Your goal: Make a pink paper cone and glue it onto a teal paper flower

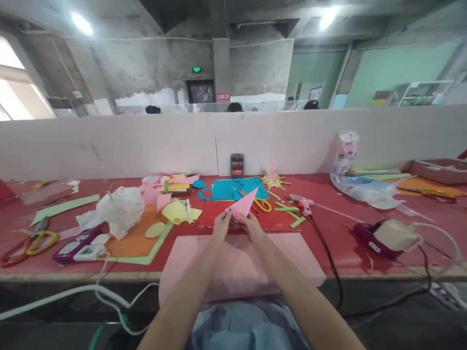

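Observation:
A pink paper piece [245, 201], folded or rolled to a point, is held between my two hands. My left hand [221, 224] grips its lower left edge, fingers closed. My right hand [252, 225] pinches the lower right side; its fingertips are partly hidden. Below them lies a pink mat [197, 253], and behind is a red board [211, 214]. Yellow-handled scissors [263, 205] rest on blue paper [222, 188] just beyond the pink piece. A yellow-green paper shape with narrow rays [273, 180] stands behind, a pink cone on it.
Green paper strips [288, 209] and a pink glue gun [304, 203] with a black cord are to the right. Purple power strips [78, 245] lie at both sides. White crumpled plastic [122, 209], orange paper [134, 243] and more scissors [36, 238] occupy the left. A white partition [164, 146] rises behind.

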`<state>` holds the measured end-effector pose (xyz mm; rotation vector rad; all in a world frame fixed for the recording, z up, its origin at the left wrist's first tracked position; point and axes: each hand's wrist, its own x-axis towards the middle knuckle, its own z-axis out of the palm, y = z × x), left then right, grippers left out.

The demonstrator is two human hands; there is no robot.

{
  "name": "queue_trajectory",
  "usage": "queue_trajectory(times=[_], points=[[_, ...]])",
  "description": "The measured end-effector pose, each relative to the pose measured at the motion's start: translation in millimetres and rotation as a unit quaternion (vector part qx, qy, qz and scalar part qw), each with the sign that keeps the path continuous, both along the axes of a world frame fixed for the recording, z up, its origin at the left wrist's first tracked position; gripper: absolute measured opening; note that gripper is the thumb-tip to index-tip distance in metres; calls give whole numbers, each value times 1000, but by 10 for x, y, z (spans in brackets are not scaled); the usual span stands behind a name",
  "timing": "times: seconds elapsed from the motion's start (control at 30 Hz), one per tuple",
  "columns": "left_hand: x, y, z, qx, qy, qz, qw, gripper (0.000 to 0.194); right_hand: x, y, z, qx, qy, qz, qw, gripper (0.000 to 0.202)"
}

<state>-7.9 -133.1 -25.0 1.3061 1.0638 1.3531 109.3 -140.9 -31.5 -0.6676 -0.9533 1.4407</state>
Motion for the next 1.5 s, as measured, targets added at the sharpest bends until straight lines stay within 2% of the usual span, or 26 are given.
queue_trajectory(times=[0.37, 0.7, 1.5], points=[[-8, -11, 11, 12, 8, 4, 1000, 41, -3, -15, 28, -5, 1, -3, 1000, 38], [16, -42, 75, 4, 0, 11, 1000, 34, -9, -4, 16, -11, 12, 2, 1000, 34], [20, -3, 22, -12, -13, 11, 1000, 28, -11, -4, 1, -29, 5, -19, 999, 41]])
